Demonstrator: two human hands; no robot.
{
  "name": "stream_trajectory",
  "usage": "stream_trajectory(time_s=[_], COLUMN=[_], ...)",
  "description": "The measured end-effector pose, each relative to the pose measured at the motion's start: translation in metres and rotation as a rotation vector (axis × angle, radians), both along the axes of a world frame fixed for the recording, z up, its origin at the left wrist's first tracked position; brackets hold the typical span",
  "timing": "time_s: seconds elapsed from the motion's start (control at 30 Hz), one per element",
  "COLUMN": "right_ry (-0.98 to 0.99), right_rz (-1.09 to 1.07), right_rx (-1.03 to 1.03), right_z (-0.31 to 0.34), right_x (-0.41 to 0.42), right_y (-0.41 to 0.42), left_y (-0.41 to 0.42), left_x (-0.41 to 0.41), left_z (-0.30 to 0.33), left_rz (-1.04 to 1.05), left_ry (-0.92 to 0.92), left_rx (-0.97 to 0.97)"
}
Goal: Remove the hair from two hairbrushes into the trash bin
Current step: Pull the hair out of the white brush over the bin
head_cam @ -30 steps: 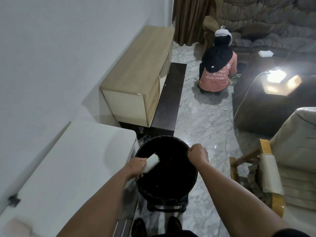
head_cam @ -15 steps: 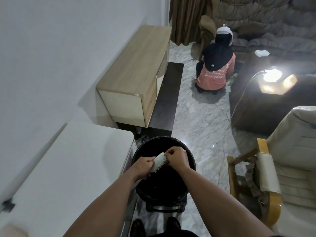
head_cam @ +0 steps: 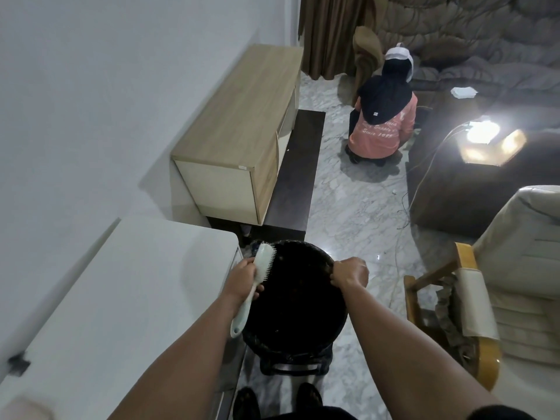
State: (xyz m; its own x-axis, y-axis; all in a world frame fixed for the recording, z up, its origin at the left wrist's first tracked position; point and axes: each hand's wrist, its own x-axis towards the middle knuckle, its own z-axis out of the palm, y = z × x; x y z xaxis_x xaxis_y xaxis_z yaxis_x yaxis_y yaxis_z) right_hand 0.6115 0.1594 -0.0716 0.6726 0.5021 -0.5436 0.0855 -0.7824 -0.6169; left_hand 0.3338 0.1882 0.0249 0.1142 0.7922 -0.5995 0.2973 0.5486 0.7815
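Single head view, steeply downward, close above trash bin point(head_cam: 291, 301)

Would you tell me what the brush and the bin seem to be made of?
Brush: probably moulded plastic, pale, smooth, slightly glossy, with bristles of the same colour. Bin: black, with a textured wall that looks woven or perforated, likely plastic; too dark to be sure.

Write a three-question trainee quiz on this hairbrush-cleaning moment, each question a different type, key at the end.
1. True or false: the left hand holds the white plastic hairbrush with its bristles facing the round black trash bin.
2. Where is the right hand? A) at the bin's far right rim B) on the white countertop C) on the brush handle
3. Fill in: the brush hangs over the bin's ____ edge.

Key: 1 true; 2 A; 3 left
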Motion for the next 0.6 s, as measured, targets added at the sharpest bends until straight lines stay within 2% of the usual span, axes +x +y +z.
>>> stream_trajectory(time_s=[0.1,0.2,0.33,0.47,0.53,0.6], right_ry=[0.000,0.052,0.039,-0.038,-0.063,0.006], right_rz=[0.065,0.267,0.580,0.590,0.566,0.561], right_rx=[-0.018,0.079,0.339,0.429,0.406,0.393], right_z=[0.012,0.055,0.081,0.094,0.095,0.096], right_x=[-0.004,-0.046,-0.097,-0.120,-0.115,-0.109], right_y=[-0.012,-0.021,-0.021,-0.023,-0.026,-0.031], left_y=[0.005,0.003,-0.004,-0.011,-0.013,-0.015], left_x=[-0.011,-0.004,0.021,0.042,0.046,0.044], left_z=[-0.010,-0.005,0.011,0.013,0.011,0.007], left_rz=[0.228,0.297,0.230,0.149,0.079,0.046], left_ry=[-0.086,-0.224,-0.356,-0.564,-0.524,-0.449], left_rx=[-0.077,-0.169,-0.229,-0.274,-0.250,-0.247])
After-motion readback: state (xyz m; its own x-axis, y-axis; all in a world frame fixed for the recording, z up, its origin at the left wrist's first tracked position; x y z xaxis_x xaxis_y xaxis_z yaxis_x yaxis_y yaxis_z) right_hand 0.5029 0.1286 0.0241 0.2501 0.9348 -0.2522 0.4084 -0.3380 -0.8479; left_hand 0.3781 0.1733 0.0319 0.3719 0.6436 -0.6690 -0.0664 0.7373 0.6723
